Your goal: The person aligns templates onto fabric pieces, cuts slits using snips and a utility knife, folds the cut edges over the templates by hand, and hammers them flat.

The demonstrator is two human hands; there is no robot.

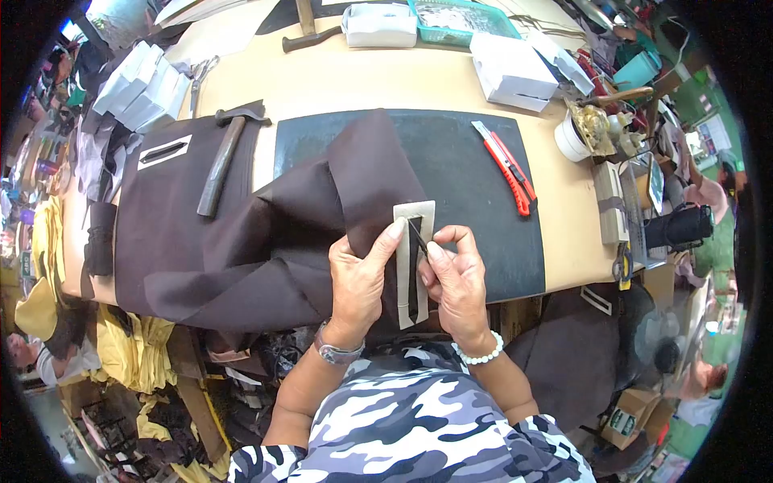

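Observation:
My left hand [358,278] grips a large piece of dark brown material [270,241], its thumb pressing on a pale rectangular patch [405,302] with a long dark slot down its middle. The patch stands near upright at the table's front edge. With thumb and fingers pinched, my right hand [457,282] holds a thin dark strip [416,231] at the slot's upper part. Whether that strip belongs to the material or is separate, I cannot tell. The brown material lies folded over a black cutting mat [475,241].
A hammer [221,165] rests on more brown material with a similar slotted patch [164,151] at the left. On the mat's right lies a red box cutter [507,171]. Scissors [198,80], white boxes [511,72], a teal tray [463,20] and a white tub [570,138] stand around.

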